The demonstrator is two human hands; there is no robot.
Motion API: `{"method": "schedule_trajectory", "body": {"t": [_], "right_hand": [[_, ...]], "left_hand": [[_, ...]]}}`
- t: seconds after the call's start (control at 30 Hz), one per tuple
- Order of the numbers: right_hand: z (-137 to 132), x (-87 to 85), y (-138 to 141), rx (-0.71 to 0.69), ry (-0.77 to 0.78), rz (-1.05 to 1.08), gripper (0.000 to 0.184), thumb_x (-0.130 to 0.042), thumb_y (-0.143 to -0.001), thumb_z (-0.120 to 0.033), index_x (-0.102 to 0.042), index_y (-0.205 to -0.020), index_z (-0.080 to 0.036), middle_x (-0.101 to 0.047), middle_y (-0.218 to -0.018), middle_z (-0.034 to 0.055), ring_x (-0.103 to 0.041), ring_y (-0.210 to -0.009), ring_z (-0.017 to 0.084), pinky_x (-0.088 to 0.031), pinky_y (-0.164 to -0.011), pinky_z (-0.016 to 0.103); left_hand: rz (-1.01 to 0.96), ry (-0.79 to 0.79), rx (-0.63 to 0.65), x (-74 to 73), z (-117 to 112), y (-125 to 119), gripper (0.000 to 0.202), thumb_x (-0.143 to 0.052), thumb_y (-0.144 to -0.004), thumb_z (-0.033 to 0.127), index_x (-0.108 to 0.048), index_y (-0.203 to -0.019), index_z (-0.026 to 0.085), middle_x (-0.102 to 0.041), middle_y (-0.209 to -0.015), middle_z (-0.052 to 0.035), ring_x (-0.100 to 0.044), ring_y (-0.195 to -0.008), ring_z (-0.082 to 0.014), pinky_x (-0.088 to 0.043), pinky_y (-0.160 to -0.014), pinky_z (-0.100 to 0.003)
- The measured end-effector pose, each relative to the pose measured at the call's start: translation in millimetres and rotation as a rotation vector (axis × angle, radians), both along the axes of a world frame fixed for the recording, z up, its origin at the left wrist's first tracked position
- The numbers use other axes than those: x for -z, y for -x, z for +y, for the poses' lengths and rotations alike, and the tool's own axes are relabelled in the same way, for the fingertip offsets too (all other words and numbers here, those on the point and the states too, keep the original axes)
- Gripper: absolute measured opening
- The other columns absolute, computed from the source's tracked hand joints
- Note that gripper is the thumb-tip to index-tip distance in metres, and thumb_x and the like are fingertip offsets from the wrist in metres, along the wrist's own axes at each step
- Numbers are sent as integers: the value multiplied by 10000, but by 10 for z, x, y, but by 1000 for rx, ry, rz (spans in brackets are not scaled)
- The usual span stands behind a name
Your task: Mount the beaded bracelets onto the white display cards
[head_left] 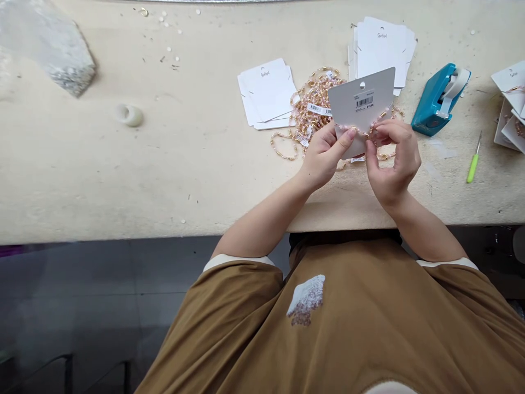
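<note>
The left hand [324, 156] pinches a rectangular grey barcode card [361, 104] between thumb and fingers, standing it up, while the right hand [394, 161] closes its fingertips on a strand of pink and gold beads [379, 116], apparently to keep the beads lying across the card's face. Just beyond the grip, a loose heap of matching beaded strands [311, 109] lies between stacks of white cards [266, 93], with a teal tape dispenser [435, 101] and a green-handled awl [472, 167] farther out past the right hand

Pink-gold beads [379, 117] cross a grey barcoded card [361, 101].
</note>
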State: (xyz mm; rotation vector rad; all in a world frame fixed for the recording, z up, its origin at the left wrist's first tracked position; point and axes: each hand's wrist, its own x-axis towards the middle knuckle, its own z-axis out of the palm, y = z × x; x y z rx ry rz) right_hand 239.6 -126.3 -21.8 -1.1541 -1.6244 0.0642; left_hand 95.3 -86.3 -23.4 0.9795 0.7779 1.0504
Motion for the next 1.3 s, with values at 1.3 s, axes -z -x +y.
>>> {"method": "schedule_trajectory", "body": {"t": [1.3], "right_hand": [[-21,65,115,-75,45,115,493,-741,-874,-437,-412,-1201,-269,-503,-1105,70,-578,-1038,197,-586,-832,376]], "left_hand": [[-59,29,-286,-80,124,126,581,-916,-624,618,-738,-979,194,-750,-1023,-62,-730,-1050,-247,-619,-1018,-408]]}}
